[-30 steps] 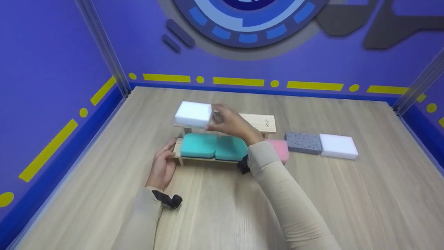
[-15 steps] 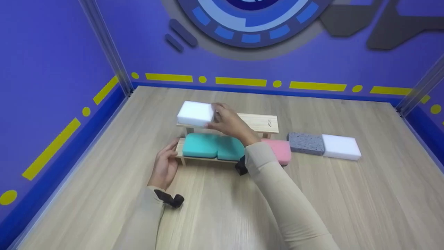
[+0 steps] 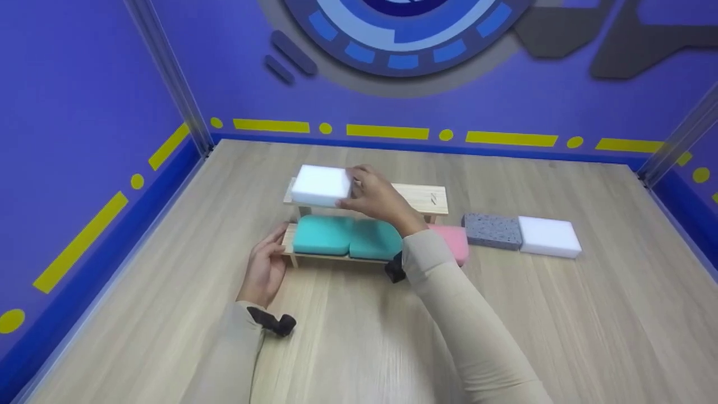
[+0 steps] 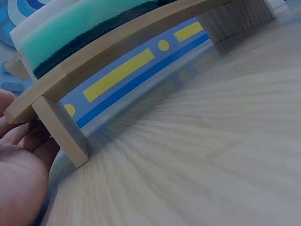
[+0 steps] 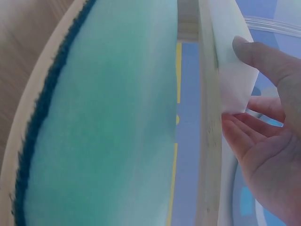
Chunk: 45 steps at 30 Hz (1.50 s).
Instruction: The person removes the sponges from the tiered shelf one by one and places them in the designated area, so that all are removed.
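Note:
My right hand (image 3: 380, 197) pinches a white melamine sponge (image 3: 321, 183) at its right end, thumb on the near side. The sponge sits low on the left part of the rear wooden stand (image 3: 420, 197). In the right wrist view the white sponge (image 5: 233, 77) lies against the board, with the fingers at its edge. My left hand (image 3: 266, 275) grips the left end of the front wooden stand (image 3: 288, 238). This stand bears two teal scouring sponges (image 3: 321, 235), dark side down, and a pink sponge (image 3: 455, 244), partly hidden by my right sleeve.
To the right of the stands, a grey speckled sponge (image 3: 492, 230) and a second white sponge (image 3: 549, 236) lie side by side on the wooden table (image 3: 348, 336). Blue panels (image 3: 67, 112) with yellow marks rise behind and at the left.
My right hand has shifted the white sponge slightly right along the rear stand, so the board's left end now shows beside it. The left hand keeps its grip in the same place.

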{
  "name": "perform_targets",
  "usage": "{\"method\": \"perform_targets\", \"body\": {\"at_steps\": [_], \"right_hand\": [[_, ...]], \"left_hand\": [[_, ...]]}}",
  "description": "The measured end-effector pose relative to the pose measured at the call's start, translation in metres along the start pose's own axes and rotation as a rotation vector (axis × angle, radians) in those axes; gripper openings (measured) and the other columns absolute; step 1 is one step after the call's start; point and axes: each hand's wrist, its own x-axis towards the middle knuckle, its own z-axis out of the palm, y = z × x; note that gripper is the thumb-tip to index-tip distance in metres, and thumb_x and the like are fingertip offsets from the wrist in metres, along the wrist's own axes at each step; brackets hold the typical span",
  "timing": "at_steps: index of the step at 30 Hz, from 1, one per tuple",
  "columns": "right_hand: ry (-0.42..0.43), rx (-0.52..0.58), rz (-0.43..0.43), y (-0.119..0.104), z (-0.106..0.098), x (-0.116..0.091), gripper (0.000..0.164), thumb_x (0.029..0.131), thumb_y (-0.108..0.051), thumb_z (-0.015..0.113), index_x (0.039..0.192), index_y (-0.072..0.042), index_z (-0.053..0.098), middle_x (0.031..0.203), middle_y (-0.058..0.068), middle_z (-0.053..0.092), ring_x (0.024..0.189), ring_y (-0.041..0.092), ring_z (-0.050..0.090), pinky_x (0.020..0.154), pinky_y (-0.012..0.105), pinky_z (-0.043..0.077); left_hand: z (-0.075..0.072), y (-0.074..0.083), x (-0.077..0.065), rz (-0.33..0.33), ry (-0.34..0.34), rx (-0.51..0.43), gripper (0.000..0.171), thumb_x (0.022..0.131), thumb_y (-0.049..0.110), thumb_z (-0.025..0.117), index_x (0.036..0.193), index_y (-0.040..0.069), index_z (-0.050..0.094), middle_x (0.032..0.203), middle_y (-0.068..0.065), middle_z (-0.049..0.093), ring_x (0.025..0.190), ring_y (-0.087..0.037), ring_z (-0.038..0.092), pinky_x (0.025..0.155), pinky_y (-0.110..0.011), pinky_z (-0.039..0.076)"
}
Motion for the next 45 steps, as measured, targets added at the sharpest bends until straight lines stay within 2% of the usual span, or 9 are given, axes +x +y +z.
{"method": "perform_targets", "body": {"at_steps": [9,23,38,45], "right_hand": [[-0.004,0.039,-0.042,0.003,-0.011,-0.008,0.064,0.081,-0.025,0.076,0.136,-0.004,0.052,0.143,0.013,0.044,0.128,0.034,0.048,0.108,0.041,0.043],[-0.024,-0.060,-0.068,0.013,-0.035,-0.021,0.068,0.083,-0.029,0.074,0.142,-0.006,0.046,0.145,0.010,0.046,0.131,0.028,0.047,0.111,0.042,0.039],[-0.029,-0.095,-0.060,0.028,-0.056,-0.036,0.069,0.084,-0.024,0.072,0.143,-0.005,0.044,0.149,0.011,0.041,0.132,0.032,0.046,0.111,0.048,0.039],[-0.037,-0.032,-0.063,0.036,-0.069,-0.045,0.068,0.084,-0.016,0.071,0.144,-0.002,0.042,0.149,0.014,0.039,0.132,0.038,0.044,0.109,0.052,0.039]], "left_hand": [[0.000,0.000,0.001,-0.013,0.001,0.015,0.064,0.087,-0.011,0.031,0.149,-0.008,0.017,0.160,-0.016,0.014,0.148,-0.021,0.013,0.121,-0.031,0.014],[0.000,0.001,0.002,-0.008,0.006,0.020,0.065,0.085,-0.011,0.031,0.149,-0.008,0.017,0.160,-0.016,0.016,0.148,-0.021,0.014,0.121,-0.031,0.015],[0.000,0.000,0.002,-0.002,-0.008,0.007,0.064,0.086,-0.012,0.030,0.149,-0.008,0.017,0.161,-0.015,0.012,0.149,-0.020,0.012,0.121,-0.030,0.013],[0.000,-0.001,0.002,-0.011,-0.004,0.011,0.064,0.086,-0.012,0.029,0.149,-0.009,0.016,0.161,-0.016,0.012,0.149,-0.022,0.013,0.122,-0.031,0.014]]}}
